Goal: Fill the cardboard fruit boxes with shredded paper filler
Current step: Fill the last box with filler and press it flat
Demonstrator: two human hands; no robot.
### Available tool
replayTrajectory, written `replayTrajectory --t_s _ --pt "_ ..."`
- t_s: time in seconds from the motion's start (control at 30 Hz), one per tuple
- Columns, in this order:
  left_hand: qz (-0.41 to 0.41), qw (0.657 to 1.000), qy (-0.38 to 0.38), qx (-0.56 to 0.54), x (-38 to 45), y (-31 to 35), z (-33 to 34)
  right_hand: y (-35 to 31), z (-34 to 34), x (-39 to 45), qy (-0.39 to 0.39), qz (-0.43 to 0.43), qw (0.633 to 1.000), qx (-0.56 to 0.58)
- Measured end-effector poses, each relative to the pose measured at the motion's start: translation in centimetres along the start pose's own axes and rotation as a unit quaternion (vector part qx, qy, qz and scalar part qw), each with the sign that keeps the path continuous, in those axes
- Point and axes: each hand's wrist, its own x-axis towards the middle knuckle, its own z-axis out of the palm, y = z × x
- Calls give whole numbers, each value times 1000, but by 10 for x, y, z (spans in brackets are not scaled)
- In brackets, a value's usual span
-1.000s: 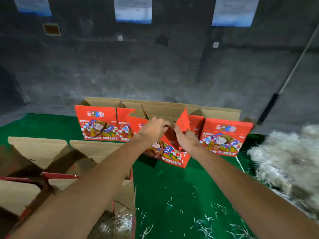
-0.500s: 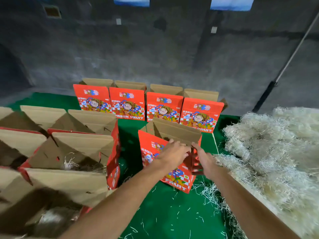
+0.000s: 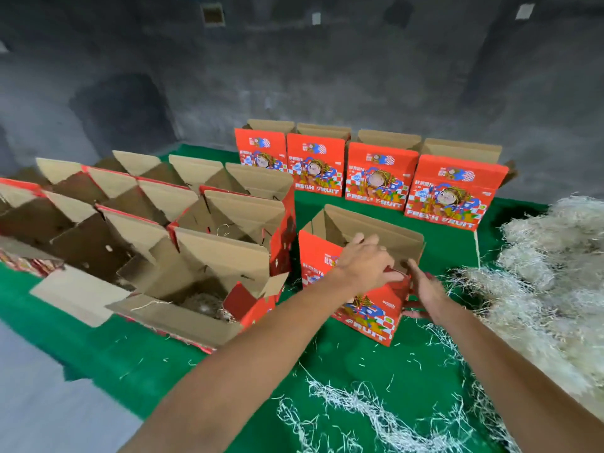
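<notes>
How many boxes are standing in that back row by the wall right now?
4, side by side along the mat's far edge: leftmost, second, third, rightmost. None looks hidden behind them.

An open red fruit box (image 3: 356, 299) stood on the green table cover (image 3: 346, 361), and everything else is placed from it. The left hand (image 3: 366, 264) gripped its near top edge, fingers curled over the rim; the right hand (image 3: 425, 291) lay against its right side, fingers apparently spread, though blur hid the contact. Behind the box stood a row of four upright boxes (image 3: 380, 178). To its left sat a cluster of opened boxes (image 3: 157, 217), the nearest (image 3: 196, 289) holding some filler. Right of it rose a heap of shredded paper (image 3: 552, 273); loose strands (image 3: 369, 416) lay in front.
</notes>
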Motion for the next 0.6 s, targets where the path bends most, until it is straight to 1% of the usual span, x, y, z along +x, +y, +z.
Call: replayTrajectory --t_s 0.03,0.1,0.17,0.2,0.37,0.47,0.53,0.6 --pt "-5 1000 -8 -17 -4 0 2 4 -1 -4 -5 2 1000 -6" --pt "-14 994 -13 -110 -14 4 6 12 -4 -12 -18 4 1000 -18" --pt "-34 976 -10 -216 -26 14 12 20 -8 -18 -39 -4 999 -23" --pt "-37 970 -7 -240 -31 20 14 25 -9 -21 -44 -11 999 -22" --pt "-43 963 8 -267 -40 48 18 44 -21 -38 -54 -41 998 -20" --pt "-77 957 31 -279 -34 55 15 54 -29 -49 -56 -52 997 -17" --pt "-96 959 41 -265 -26 57 16 62 -36 -55 -50 -53 997 -2" --pt "-95 966 44 -237 -16 59 20 69 -45 -61 -45 -53 998 11"
